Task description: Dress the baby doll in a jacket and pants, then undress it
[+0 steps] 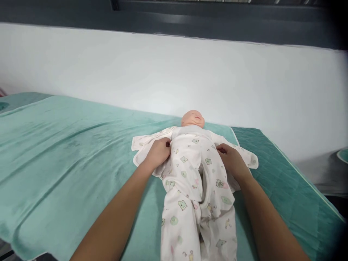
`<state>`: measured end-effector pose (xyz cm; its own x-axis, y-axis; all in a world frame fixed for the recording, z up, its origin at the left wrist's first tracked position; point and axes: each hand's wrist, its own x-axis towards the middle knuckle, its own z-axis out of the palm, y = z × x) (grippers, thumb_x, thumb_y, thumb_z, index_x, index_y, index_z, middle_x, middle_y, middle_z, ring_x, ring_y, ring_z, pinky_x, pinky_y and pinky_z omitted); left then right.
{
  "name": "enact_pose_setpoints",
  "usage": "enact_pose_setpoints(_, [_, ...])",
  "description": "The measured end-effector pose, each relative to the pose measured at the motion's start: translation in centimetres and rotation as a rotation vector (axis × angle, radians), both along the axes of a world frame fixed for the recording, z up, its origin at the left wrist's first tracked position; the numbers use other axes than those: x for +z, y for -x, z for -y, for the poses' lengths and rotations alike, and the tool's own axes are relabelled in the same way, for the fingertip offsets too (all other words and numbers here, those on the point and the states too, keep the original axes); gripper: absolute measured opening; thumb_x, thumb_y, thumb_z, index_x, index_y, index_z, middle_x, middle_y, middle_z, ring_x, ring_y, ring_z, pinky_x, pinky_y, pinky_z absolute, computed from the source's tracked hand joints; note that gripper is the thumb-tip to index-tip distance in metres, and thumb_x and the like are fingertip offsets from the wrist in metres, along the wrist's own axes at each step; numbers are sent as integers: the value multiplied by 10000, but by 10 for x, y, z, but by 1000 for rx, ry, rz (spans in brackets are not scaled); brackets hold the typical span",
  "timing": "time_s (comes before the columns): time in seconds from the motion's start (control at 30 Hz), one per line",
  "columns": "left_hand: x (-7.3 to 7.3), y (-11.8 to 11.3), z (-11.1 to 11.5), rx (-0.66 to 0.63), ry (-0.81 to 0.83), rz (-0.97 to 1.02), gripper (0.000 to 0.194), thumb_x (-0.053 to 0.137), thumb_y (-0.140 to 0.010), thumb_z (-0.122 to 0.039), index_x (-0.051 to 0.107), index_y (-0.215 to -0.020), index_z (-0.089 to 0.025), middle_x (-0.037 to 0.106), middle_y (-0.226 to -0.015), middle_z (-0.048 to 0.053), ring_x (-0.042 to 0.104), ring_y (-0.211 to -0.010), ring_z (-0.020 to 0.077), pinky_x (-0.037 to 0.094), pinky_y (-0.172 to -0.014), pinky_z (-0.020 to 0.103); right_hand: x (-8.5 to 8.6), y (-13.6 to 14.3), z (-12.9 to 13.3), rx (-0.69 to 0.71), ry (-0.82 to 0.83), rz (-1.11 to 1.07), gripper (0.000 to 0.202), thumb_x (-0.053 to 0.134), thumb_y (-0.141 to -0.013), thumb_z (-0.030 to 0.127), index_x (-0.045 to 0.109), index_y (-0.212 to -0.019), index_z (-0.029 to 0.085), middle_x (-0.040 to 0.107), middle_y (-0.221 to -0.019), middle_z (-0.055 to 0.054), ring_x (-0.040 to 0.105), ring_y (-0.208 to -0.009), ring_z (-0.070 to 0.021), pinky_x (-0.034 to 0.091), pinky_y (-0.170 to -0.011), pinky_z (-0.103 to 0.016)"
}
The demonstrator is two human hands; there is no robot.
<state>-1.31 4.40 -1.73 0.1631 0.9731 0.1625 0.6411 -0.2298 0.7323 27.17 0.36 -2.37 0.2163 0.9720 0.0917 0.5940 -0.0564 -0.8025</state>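
Note:
A baby doll (193, 119) lies on its back with its head toward the wall. White printed pants (190, 174) cover its legs and torso up to the chest, over a white printed top (146, 142) whose sleeves spread to both sides. At the pants' left edge, beside the doll's chest, my left hand (160, 152) is closed on the fabric. My right hand (231, 157) pinches the opposite edge of the pants, its fingertips partly hidden.
A light green cloth (67, 145) with wrinkles lies under the doll. Darker green quilted fabric (282, 188) shows at the right. Behind stands a white wall (163, 72) below a dark metal beam (176, 18).

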Motion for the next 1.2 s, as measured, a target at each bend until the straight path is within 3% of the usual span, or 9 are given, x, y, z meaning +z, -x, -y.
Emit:
enact_pose_setpoints(0.17, [8,1,4,-93,71,13,160,526,-760,-189,680,-800,-202,740,-888,65,643,-816,245,435,-696,322,4,-2,2,198,14,-38,193,634,-769,343,735,-897,240,749,-879,-29,642,-837,-247,454,-707,-326])
enact_pose_setpoints(0.33, [17,-1,11,-169,188,148,202,524,-785,-203,709,-867,-201,750,-930,57,661,-888,266,474,-740,338,8,3,11,235,-15,-133,207,619,-804,318,739,-948,230,748,-928,-21,642,-873,-239,466,-754,-316])
enact_pose_setpoints(0.47, [11,-3,11,-250,342,394,242,552,-767,-182,731,-930,-198,754,-1016,67,668,-972,270,521,-806,356,10,7,15,262,2,-214,213,658,-791,305,732,-976,232,747,-976,-23,645,-845,-225,480,-754,-315])
enact_pose_setpoints(0.6, [1,-6,10,-268,526,672,314,609,-738,-150,708,-1036,-170,754,-996,92,687,-920,247,561,-830,382,10,4,13,275,53,-296,210,689,-767,301,734,-960,233,748,-979,-34,655,-823,-231,500,-746,-336])
enact_pose_setpoints(0.77, [-3,-11,10,-259,620,860,345,657,-744,-161,681,-1088,-169,750,-965,102,705,-894,241,595,-808,386,7,4,11,310,102,-371,196,704,-763,288,731,-951,237,747,-967,-26,662,-837,-229,515,-781,-348])
enact_pose_setpoints(0.93, [0,-13,13,-243,618,862,349,688,-763,-213,675,-1110,-193,744,-1001,102,702,-896,244,597,-795,386,-2,12,10,207,71,-580,249,781,-717,337,703,-923,221,737,-896,-28,647,-752,-196,504,-667,-303])
enact_pose_setpoints(1.2, [4,-4,15,-133,396,552,259,660,-713,-153,700,-969,-162,736,-923,88,664,-866,240,543,-799,389,-5,4,8,170,138,-640,286,770,-737,461,666,-854,221,680,-760,-10,585,-633,-162,464,-584,-288])
